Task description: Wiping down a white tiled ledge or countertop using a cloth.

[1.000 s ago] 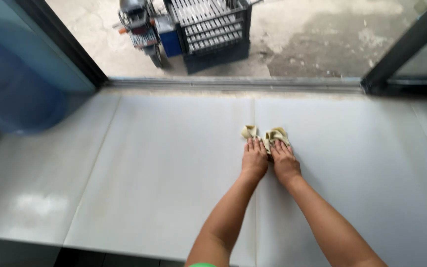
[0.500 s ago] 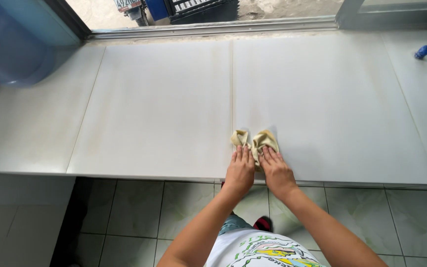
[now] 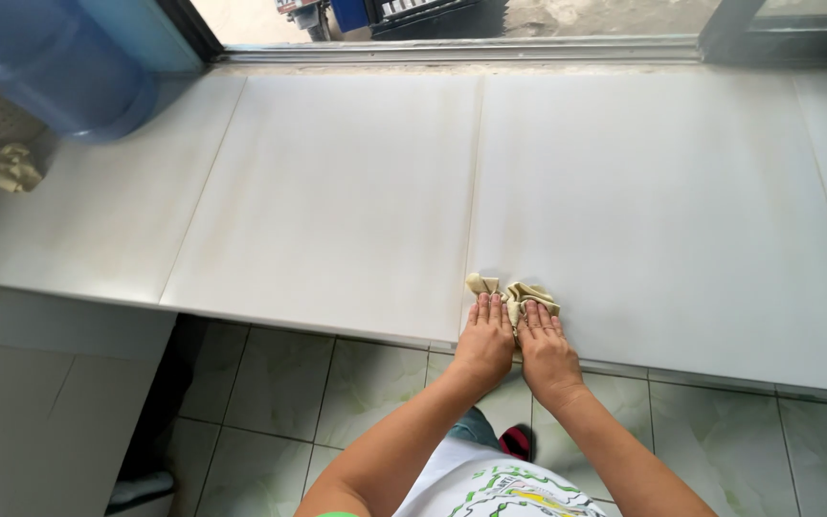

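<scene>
At the far left you have a blue water jug [image 3: 59, 72] standing on the white tiled counter [image 3: 337, 191], with a second crumpled yellowish rag [image 3: 0, 172] lying just below it. Moving right along the counter, your left hand [image 3: 483, 340] lies flat, palm down, fingers straight and pressed together, tips on the pale yellow cloth [image 3: 519, 297]. That cloth sits bunched near the counter's front edge, just right of a tile seam. Your right hand [image 3: 546, 347] lies touching the left, likewise flat with fingers close together on the cloth. Below the edge, green-veined floor tiles [image 3: 366, 383] show.
</scene>
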